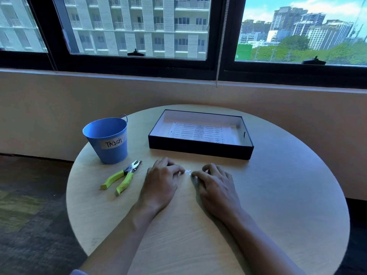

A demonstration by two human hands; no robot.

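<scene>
My left hand [161, 180] and my right hand [215, 184] rest knuckles-up on the round wooden table [278, 195], fingers curled with the tips down on the surface. A small cluster of white paper bits [187, 171] lies between the two index fingertips, which touch it from either side. Another pale bit shows under my right fingers; whether it is held I cannot tell. A hole punch with yellow-green handles [121, 177] lies untouched to the left of my left hand.
A blue bucket labelled "Trash" [108, 139] stands at the table's left, behind the punch. A shallow black tray [200, 150] holding a printed sheet [198, 132] sits just beyond my hands. Behind the table are a low wall and windows.
</scene>
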